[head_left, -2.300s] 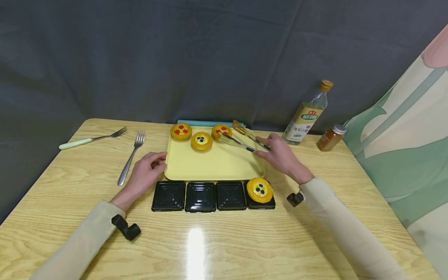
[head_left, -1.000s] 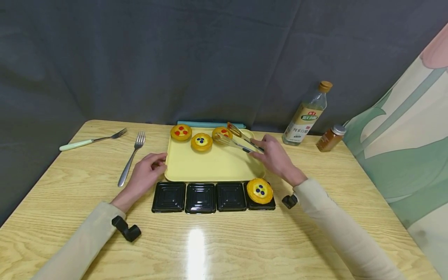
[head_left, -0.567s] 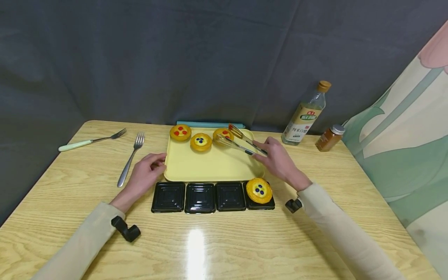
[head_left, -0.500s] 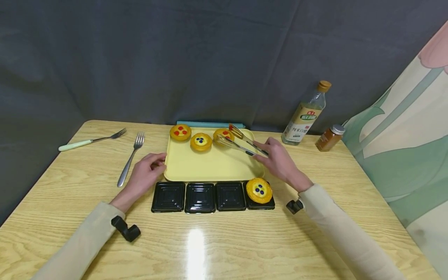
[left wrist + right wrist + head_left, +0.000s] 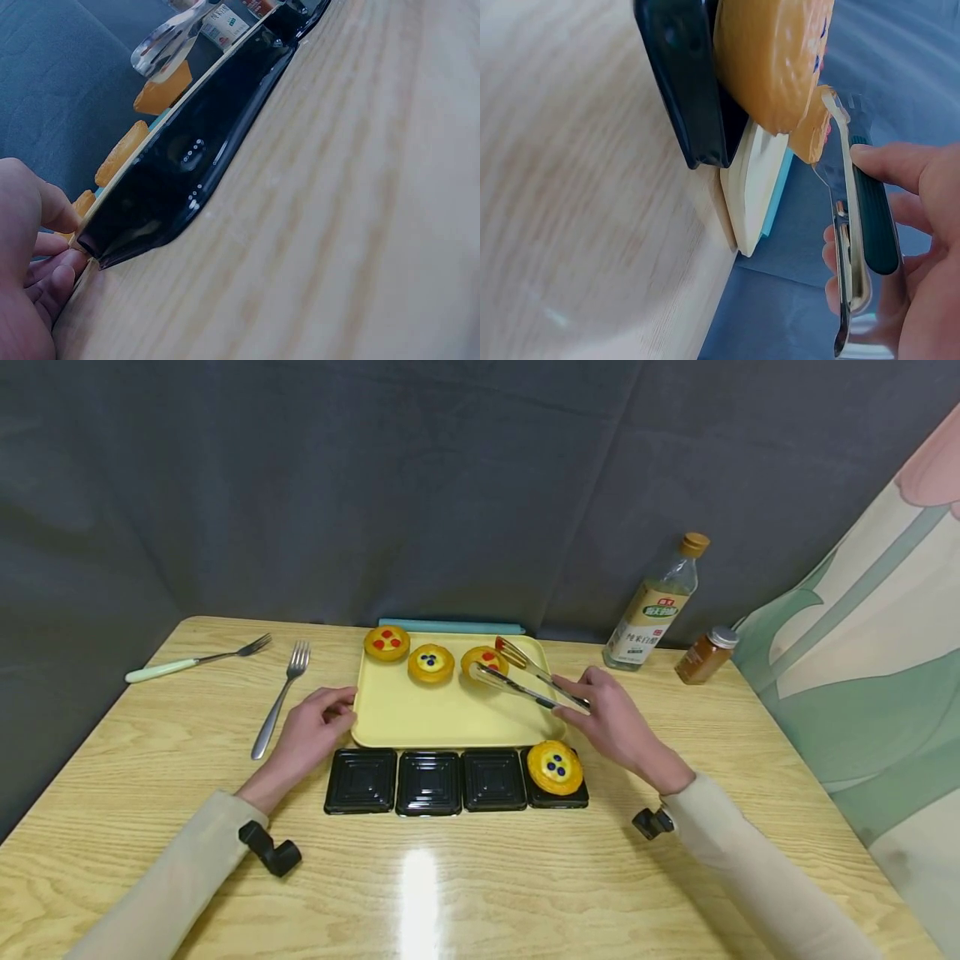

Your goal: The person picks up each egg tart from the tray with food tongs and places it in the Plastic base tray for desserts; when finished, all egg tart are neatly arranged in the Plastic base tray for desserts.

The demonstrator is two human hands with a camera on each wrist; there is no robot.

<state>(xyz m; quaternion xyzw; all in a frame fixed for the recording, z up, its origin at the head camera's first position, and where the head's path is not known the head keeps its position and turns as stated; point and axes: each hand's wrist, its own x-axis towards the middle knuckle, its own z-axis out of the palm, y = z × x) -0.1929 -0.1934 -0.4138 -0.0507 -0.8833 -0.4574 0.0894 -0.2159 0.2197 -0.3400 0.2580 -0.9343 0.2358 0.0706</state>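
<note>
My right hand [image 5: 611, 718] holds metal tongs [image 5: 874, 206] with dark green grips, thumb on one arm. The tong tips straddle a red-dotted tart [image 5: 480, 658] at the back right of the yellow tray [image 5: 442, 718]. In the left wrist view this tart [image 5: 161, 94] looks tilted, with a tong tip over it. My left hand [image 5: 315, 727] pinches the tray's left rim, fingers curled. Another red-dotted tart [image 5: 387, 644] and a blue-dotted tart [image 5: 431, 664] sit along the tray's back.
Before the tray stand black square containers [image 5: 430, 783] in a row. The rightmost bears a blue-dotted tart [image 5: 555, 768]. Two forks [image 5: 281, 702] lie at the left. A vinegar bottle [image 5: 651, 610] and small brown jar [image 5: 707, 656] stand back right. A blue-green bar [image 5: 450, 627] lies behind the tray.
The tongs first shifted left over the red-dotted tart, then back right and nearer. The tart has moved slightly right and nearer with them. My left hand has stayed put.
</note>
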